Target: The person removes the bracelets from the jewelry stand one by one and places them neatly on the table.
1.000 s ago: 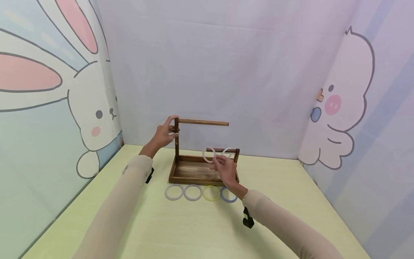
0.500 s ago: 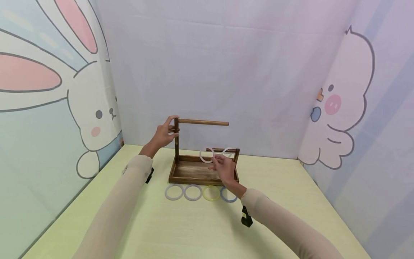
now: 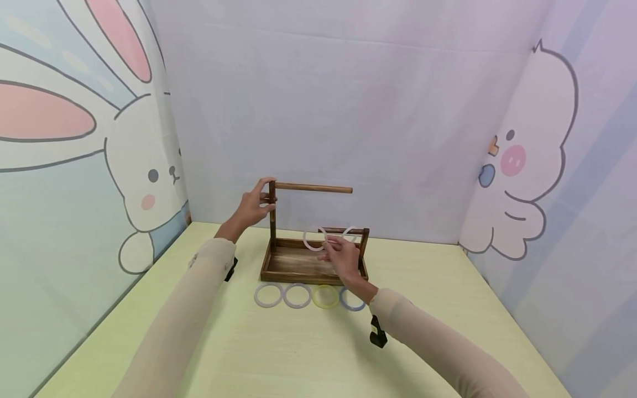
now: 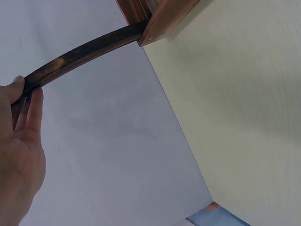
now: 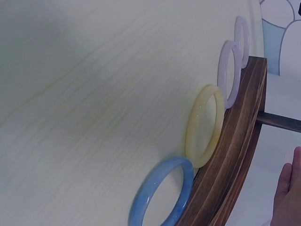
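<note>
My left hand [image 3: 249, 209] grips the top of the tall post [image 4: 84, 54] of a dark wooden bangle stand [image 3: 308, 277], thumb on one side and fingers on the other. My right hand [image 3: 343, 260] pinches a white bangle [image 3: 306, 239] at the left end of the stand's short lower bar [image 3: 328, 230]. Whether this bangle encircles the bar end, I cannot tell. Further right, behind my right fingers, a second white bangle [image 3: 345, 232] hangs on that bar, partly hidden. In the right wrist view only a few fingers show, at the right edge.
Along the stand's front edge lie a blue bangle [image 5: 143, 197], a yellow bangle [image 5: 191, 132] and two pale lavender bangles [image 5: 222, 70]. The long upper bar [image 3: 313, 188] juts right from the post over the tray base. Printed cloth walls [image 3: 318, 110] surround the pale table [image 3: 298, 354].
My right hand has shifted slightly left, carrying the pinched white bangle left toward and past the lower bar's end. My left hand keeps its hold on the post.
</note>
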{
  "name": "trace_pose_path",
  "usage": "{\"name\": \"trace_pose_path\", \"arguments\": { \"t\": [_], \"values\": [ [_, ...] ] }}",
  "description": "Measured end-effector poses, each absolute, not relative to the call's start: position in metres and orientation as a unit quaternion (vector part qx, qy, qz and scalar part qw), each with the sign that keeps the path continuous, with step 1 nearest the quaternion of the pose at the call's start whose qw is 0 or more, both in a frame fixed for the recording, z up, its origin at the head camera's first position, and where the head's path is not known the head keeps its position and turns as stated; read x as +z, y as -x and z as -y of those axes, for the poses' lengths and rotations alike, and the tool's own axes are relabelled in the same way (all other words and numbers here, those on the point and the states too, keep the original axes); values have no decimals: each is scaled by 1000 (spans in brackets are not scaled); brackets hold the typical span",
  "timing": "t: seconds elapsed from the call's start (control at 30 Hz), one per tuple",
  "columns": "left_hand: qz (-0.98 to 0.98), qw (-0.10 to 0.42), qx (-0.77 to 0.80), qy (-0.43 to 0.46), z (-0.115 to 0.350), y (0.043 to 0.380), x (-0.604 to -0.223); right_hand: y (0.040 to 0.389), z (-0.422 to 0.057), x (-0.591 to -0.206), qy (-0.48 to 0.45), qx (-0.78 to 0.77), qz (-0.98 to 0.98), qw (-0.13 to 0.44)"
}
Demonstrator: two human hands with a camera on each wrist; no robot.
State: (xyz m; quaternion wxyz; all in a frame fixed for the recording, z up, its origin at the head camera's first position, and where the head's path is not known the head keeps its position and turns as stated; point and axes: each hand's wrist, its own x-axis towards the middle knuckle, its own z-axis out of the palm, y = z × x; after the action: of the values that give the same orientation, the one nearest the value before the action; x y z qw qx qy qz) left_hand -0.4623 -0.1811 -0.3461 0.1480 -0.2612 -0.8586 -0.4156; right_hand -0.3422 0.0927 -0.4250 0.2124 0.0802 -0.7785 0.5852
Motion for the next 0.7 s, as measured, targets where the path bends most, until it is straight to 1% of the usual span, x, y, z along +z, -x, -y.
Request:
{"name": "trace_pose_path", "arguments": {
  "t": [0.33,0.7],
  "values": [
    [860,149,-414,259,178,463,-346,335,-89,-421,-78,576,792,185],
    [858,156,-409,267,180,461,-347,324,-88,-424,-100,601,782,129]
  ]
}}
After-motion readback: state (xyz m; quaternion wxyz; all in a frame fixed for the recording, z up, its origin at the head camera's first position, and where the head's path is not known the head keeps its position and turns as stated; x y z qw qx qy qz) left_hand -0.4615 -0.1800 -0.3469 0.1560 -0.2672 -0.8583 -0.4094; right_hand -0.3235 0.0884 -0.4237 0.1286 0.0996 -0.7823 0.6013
